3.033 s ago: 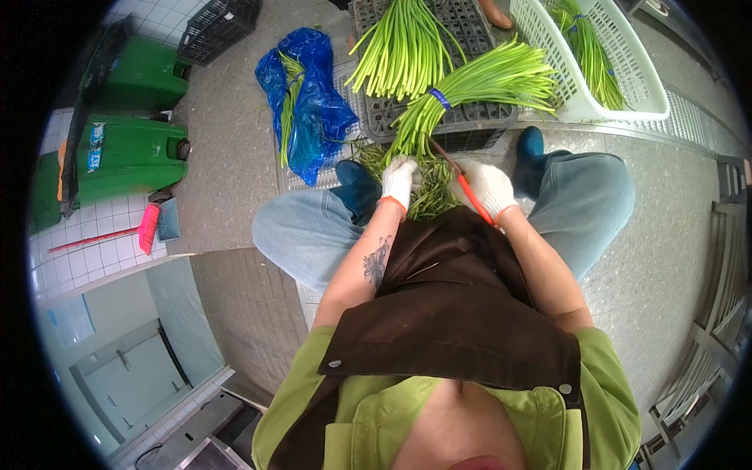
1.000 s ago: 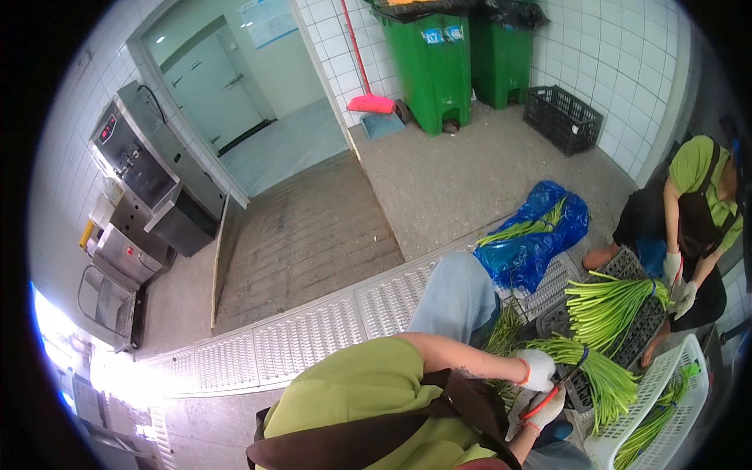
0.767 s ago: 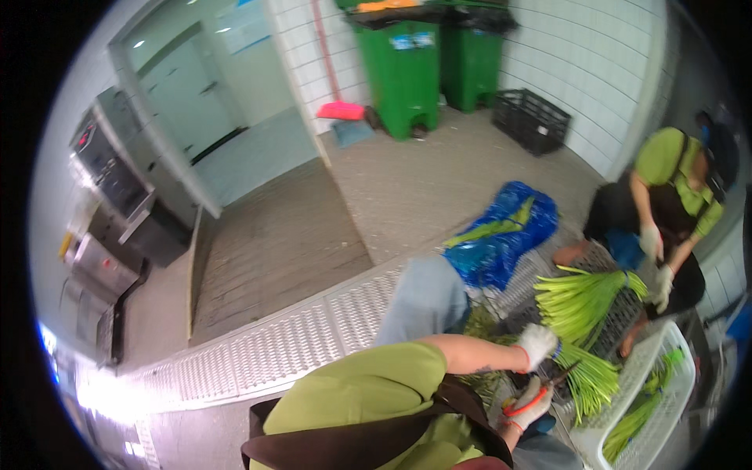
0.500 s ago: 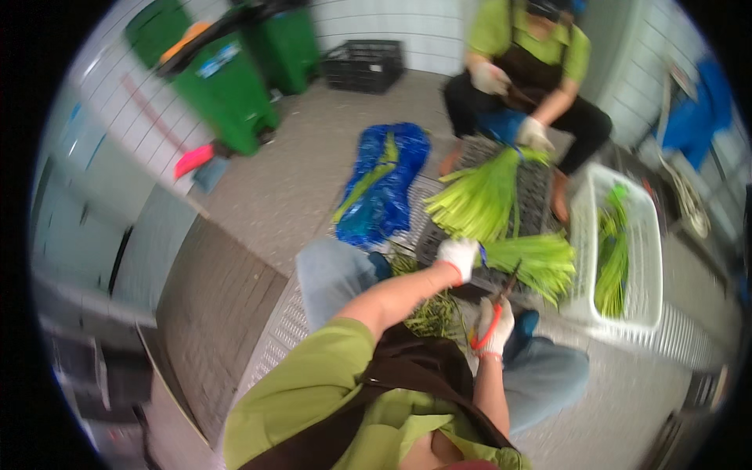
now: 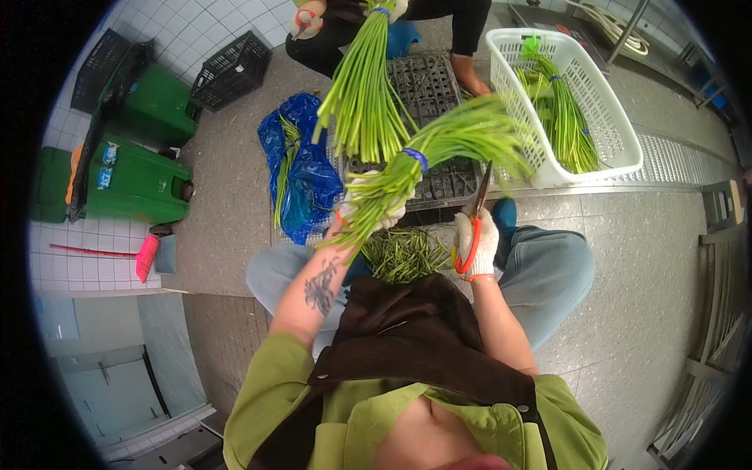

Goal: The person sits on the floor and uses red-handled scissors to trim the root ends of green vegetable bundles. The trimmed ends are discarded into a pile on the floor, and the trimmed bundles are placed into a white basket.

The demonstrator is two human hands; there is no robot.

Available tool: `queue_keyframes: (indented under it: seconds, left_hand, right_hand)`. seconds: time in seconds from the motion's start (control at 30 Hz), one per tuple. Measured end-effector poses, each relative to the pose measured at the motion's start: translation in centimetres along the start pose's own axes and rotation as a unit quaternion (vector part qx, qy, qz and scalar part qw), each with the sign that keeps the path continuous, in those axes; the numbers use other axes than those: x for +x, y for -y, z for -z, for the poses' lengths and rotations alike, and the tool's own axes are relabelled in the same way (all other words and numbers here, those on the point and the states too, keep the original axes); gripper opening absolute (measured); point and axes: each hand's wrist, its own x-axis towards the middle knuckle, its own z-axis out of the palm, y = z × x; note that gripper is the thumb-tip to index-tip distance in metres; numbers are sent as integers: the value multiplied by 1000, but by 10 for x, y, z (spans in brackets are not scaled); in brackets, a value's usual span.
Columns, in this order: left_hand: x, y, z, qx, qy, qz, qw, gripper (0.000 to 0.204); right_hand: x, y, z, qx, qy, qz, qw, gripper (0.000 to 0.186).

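Observation:
My left hand point(image 5: 394, 213), in a white glove, grips a bunch of long green stalks point(image 5: 448, 139) tied with a blue band. The bunch is held above a black crate, its far ends fanning right and blurred. Part of my left hand is hidden behind the near ends. My gloved right hand point(image 5: 487, 249) is closed around orange-handled scissors point(image 5: 475, 231), the blades pointing away from me, just below the fanned ends. Between my knees lies a heap of short green trimmings point(image 5: 403, 254).
Opposite, a person's gloved hand point(image 5: 397, 8) holds another banded bunch point(image 5: 364, 94) over the black crate point(image 5: 427, 82). A white basket point(image 5: 633, 149) with green bunches stands at right. Blue plastic point(image 5: 313, 188) with stalks lies at left, near green bins point(image 5: 141, 184) and a pink broom point(image 5: 146, 257).
The view has shifted. My left hand has raised and turned the bunch, its near ends now over my forearm. My right hand still holds the scissors. The other person's bunch is now held more upright.

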Motion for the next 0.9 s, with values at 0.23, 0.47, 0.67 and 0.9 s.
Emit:
queue_keyframes:
  seconds: [0.23,0.47,0.67,0.9]
  left_hand:
    - [-53,4,95,127,-356,48,925,37]
    - [-110,-29,77,338,-553,-19,761,29]
    - [-125,-21,41,607,-563,-182,531,25]
    - [-49,-7,-23,856,-390,58,335,48]
  right_hand:
    - [9,24,-12,-349,163,-29,922,34]
    - [10,2,-35,-414,241,-51,876,42]
    - [5,-3,-43,-426,224,-31,876,35]
    - [2,0,-37,-455,212,-42,864,32]
